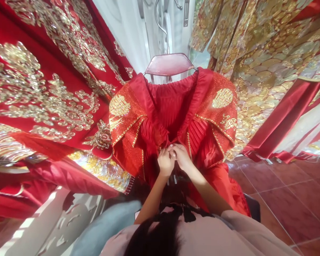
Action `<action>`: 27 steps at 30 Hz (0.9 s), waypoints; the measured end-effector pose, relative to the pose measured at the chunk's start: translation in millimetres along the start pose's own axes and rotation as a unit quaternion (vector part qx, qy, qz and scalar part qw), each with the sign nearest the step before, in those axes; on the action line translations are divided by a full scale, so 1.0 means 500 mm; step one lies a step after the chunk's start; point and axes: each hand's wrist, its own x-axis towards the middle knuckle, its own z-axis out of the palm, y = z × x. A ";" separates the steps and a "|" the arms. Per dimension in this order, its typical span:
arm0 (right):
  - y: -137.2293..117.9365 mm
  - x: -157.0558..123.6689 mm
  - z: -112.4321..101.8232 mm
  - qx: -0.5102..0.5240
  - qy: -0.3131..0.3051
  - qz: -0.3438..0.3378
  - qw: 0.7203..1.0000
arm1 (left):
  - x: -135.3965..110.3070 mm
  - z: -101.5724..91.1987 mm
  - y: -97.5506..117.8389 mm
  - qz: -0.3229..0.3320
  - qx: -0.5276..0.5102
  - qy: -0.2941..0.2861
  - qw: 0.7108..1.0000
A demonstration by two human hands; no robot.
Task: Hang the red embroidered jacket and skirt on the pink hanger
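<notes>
A red pleated costume hangs in front of me, with glittery orange-red shoulder flaps, round gold emblems and gold bead trim. Its gathered neckline sits on a hanger with a pale pink panel and metal hook. At the bottom of the neck opening, my left hand has its fingers closed on the costume's front edge. Pressed close beside it, my right hand pinches the same spot, fingertips touching the left hand. Whatever small part lies between the fingertips is hidden.
On the left hangs red cloth with gold sequin patterns, above a white carved panel. Gold scale-patterned garments hang on the right. Behind the hanger stands a white door frame. Reddish tiles cover the floor.
</notes>
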 end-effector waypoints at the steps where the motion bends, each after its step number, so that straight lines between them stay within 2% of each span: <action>1: -0.008 -0.001 0.006 0.001 0.008 -0.013 1.000 | -0.002 -0.001 0.000 0.004 -0.018 0.004 1.000; 4: -0.044 -0.007 0.025 -0.025 0.016 -0.062 0.998 | -0.003 -0.005 0.005 0.009 -0.065 0.027 0.997; 7: -0.077 -0.015 0.037 -0.112 -0.024 -0.115 0.987 | -0.002 -0.013 0.018 0.012 -0.086 0.044 0.995; 10: -0.078 -0.024 0.031 -0.198 -0.016 -0.165 0.966 | -0.006 -0.024 0.027 0.014 -0.092 0.027 0.995; 12: -0.064 -0.028 0.019 -0.272 0.035 -0.201 0.940 | -0.014 -0.032 0.031 0.011 -0.103 0.001 0.995; 15: -0.046 -0.029 0.004 -0.399 0.120 -0.226 0.881 | -0.025 -0.039 0.035 0.004 -0.133 -0.018 0.991; 18: -0.044 -0.025 0.002 -0.460 0.145 -0.231 0.845 | -0.029 -0.042 0.034 0.007 -0.152 -0.013 0.988; 21: -0.051 -0.026 -0.002 -0.470 0.111 -0.239 0.842 | -0.024 -0.049 0.025 0.008 -0.157 -0.011 0.988; 24: -0.052 -0.046 -0.021 -0.465 0.037 -0.223 0.856 | -0.014 -0.062 0.016 -0.027 -0.182 -0.016 0.983; 26: -0.047 -0.065 -0.036 -0.464 -0.004 -0.206 0.862 | -0.007 -0.072 0.014 -0.069 -0.252 -0.024 0.965; 27: -0.044 -0.073 -0.041 -0.466 -0.015 -0.200 0.862 | -0.003 -0.077 0.015 -0.092 -0.306 -0.025 0.947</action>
